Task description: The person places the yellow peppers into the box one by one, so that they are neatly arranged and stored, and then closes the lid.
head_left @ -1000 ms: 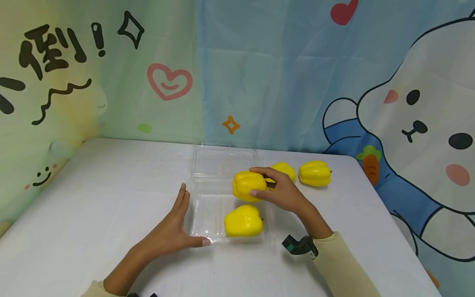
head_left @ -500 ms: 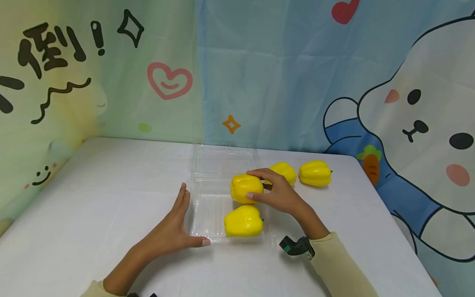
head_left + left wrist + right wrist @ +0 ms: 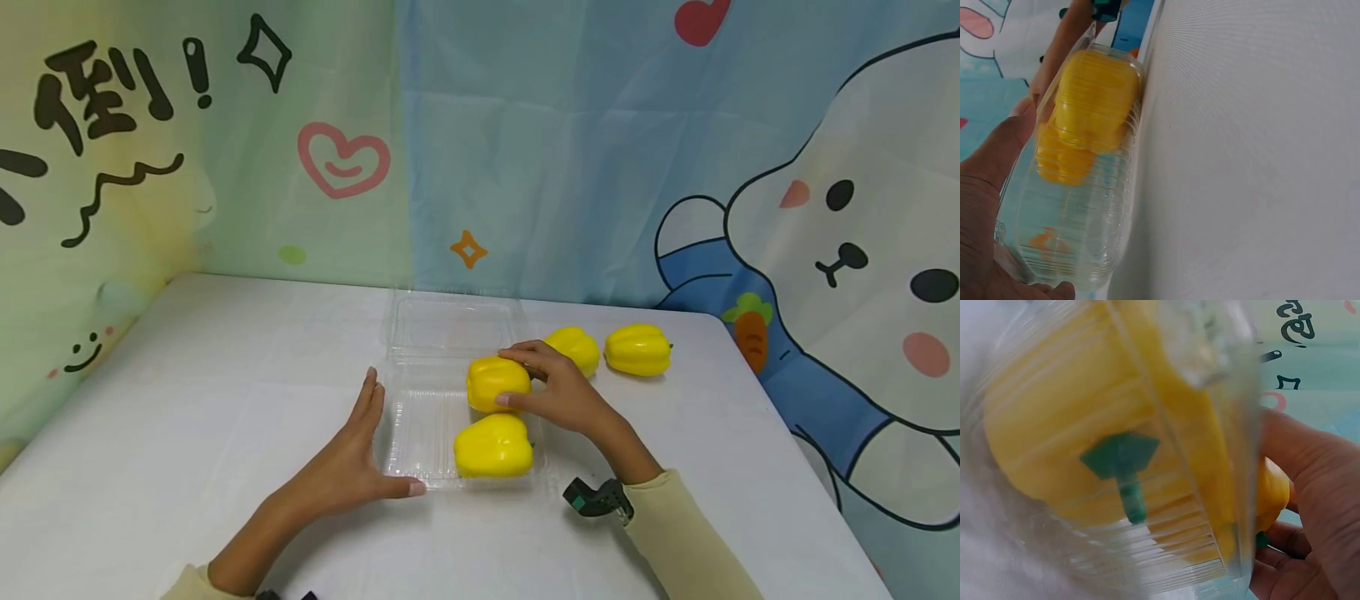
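A yellow bell pepper (image 3: 491,385) is gripped by my right hand (image 3: 561,390), thumb at the front and fingers over its top, in the back right part of the clear plastic clamshell box (image 3: 420,425). Just in front of it a second yellow bell pepper (image 3: 493,447) lies on its side in the box; its green stem (image 3: 1130,481) shows through the wall in the right wrist view. My left hand (image 3: 352,462) spans the box's left front corner, thumb and fingers spread straight along its edges. In the left wrist view the thumb (image 3: 1007,140) rests at the rim.
The box's clear lid (image 3: 453,325) lies folded back behind it. Two more yellow bell peppers, one partly behind my right hand (image 3: 576,348) and one farther right (image 3: 637,350), lie on the white table (image 3: 225,400). A printed cloth (image 3: 525,150) hangs behind.
My right hand has moved slightly left and down with its bell pepper, bringing it close behind the other one in the box. The left hand has stayed in place.
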`<state>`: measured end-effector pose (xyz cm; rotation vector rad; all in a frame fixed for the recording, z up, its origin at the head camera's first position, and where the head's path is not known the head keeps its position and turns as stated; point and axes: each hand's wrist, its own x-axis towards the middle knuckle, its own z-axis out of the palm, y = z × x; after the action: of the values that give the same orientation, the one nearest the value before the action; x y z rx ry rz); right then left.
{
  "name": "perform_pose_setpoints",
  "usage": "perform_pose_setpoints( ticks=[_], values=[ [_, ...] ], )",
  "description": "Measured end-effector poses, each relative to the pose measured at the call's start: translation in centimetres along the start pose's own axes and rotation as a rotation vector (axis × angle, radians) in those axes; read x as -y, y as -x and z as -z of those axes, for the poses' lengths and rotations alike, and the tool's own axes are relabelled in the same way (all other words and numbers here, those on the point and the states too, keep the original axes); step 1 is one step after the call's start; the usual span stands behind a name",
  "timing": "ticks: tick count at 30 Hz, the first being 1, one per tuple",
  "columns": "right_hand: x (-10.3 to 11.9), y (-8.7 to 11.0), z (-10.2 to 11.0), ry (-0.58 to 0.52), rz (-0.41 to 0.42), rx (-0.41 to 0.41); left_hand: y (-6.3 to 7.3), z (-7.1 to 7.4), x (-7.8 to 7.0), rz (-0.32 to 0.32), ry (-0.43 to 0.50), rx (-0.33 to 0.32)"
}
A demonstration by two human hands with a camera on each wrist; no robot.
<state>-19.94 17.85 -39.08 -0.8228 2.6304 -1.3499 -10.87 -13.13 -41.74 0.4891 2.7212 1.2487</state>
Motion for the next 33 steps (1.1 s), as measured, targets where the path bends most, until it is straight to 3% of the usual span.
perform_pose_setpoints(
  ticks=[12, 33],
  values=[
    [-0.6, -0.1, -0.4, 0.13, 0.052, -0.007, -0.1, -0.1, 0.1, 0.011, -0.01, 0.0],
    [-1.4, 0.1, 0.2, 0.05, 0.073, 0.015, -0.1, -0.2, -0.1, 0.013, -0.012, -0.003]
  ],
)
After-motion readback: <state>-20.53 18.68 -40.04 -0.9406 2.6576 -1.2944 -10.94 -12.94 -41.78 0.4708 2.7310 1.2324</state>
